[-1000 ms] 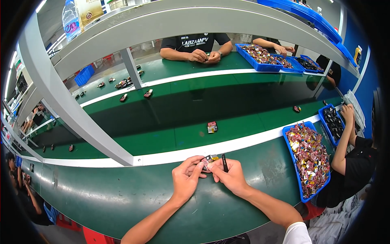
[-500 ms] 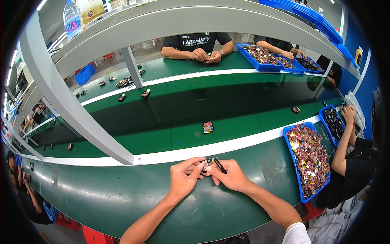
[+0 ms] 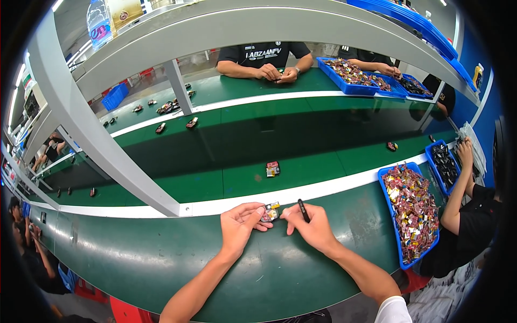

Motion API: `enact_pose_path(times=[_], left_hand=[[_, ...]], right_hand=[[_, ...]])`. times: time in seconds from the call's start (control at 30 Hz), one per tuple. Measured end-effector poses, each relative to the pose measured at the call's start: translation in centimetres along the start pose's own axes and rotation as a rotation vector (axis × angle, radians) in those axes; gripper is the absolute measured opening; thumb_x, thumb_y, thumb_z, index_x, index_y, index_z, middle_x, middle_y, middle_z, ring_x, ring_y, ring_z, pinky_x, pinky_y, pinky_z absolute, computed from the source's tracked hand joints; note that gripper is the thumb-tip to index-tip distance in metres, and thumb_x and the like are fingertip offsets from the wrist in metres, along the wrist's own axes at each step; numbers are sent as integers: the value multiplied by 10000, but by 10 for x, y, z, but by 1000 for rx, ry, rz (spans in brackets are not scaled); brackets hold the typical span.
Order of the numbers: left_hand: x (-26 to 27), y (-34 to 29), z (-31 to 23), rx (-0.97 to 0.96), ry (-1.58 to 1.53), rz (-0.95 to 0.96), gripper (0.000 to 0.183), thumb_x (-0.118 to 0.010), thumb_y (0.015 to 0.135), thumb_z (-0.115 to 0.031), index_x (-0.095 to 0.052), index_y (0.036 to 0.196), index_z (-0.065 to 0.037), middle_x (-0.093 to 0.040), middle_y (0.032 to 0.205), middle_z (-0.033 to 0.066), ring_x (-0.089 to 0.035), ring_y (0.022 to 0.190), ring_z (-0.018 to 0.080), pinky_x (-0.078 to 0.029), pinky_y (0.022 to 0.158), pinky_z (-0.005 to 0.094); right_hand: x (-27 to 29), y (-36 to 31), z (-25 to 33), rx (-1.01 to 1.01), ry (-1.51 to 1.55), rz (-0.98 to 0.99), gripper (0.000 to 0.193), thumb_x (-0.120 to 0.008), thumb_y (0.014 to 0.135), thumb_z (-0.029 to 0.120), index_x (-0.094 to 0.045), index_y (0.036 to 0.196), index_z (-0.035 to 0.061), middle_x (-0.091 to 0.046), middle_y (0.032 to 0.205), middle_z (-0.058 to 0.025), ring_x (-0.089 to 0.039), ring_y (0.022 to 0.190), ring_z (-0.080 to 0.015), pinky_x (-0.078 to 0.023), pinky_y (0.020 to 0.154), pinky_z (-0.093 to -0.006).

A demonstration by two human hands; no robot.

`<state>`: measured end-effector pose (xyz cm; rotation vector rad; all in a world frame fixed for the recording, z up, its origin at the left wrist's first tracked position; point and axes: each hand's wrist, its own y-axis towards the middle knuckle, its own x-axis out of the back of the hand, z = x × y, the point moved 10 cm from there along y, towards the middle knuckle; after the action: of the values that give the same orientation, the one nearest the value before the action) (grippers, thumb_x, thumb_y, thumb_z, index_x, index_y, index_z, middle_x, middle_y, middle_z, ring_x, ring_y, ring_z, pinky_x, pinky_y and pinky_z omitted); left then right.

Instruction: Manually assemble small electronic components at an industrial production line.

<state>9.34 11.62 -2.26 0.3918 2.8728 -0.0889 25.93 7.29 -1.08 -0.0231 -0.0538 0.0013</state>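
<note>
Looking down at the green bench [image 3: 161, 258], we see our left hand [image 3: 239, 226] and right hand [image 3: 312, 229] meeting at its far edge, beside the white strip [image 3: 334, 188]. Both pinch a small red and yellow component [image 3: 269, 213] between curled fingertips, the left from its left side, the right from its right. The right hand also has a slim black tool [image 3: 304, 210] tucked between its fingers, pointing away from us. Farther off, on the green conveyor [image 3: 226, 156], a similar small part [image 3: 273, 169] lies alone. To the right, a blue tray [image 3: 398, 247] is heaped with red and yellow pieces, and a seated person's arm [image 3: 458, 188] reaches toward another blue tray.
</note>
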Motion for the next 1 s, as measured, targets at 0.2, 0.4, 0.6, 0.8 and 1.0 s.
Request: enact_pose_path(times=[0.2, 0.4, 0.6, 0.8, 1.0], left_hand=[[4, 1, 2, -45, -40, -10, 243, -659, 955, -74, -663, 1105, 117, -722, 921, 205, -735, 709, 240, -589, 597, 278], [10, 1, 3, -97, -56, -34, 235, -654, 958, -80, -667, 1092, 113, -719, 911, 203, -730, 694, 241, -578, 572, 281], [12, -1, 1, -104, -61, -60, 233, -651, 962, -82, -666, 1093, 111, -718, 909, 199, -726, 688, 234, -571, 561, 276], [10, -1, 2, -104, -64, -41, 236, -652, 962, -83, -664, 1095, 112, -718, 902, 194, -722, 681, 229, -564, 555, 271], [7, -1, 2, -103, -63, -17, 233, -650, 961, -73, -660, 1099, 114, -718, 887, 187, -720, 680, 223, -560, 556, 271]], right_hand=[[16, 9, -16, -142, 347, -35, 560, -329, 1054, 387, -625, 781, -2, -689, 775, -179, -567, 474, -201, -420, 476, -273], [10, 5, -15, -240, 397, 69, 554, -373, 1071, 443, -617, 874, -14, -660, 777, -172, -676, 608, -226, -539, 499, -300], [9, 8, -12, -176, 463, 35, 251, -583, 1018, 224, -609, 1062, -22, -693, 1018, -181, -748, 890, -267, -622, 643, -294], [20, 8, 0, -26, 283, -70, 199, -696, 931, 68, -639, 1082, -49, -721, 1039, -176, -741, 818, -219, -600, 658, -282], [22, 8, 3, 56, 228, -92, 170, -759, 862, 4, -693, 1000, -70, -744, 942, -158, -688, 650, -147, -552, 619, -253]])
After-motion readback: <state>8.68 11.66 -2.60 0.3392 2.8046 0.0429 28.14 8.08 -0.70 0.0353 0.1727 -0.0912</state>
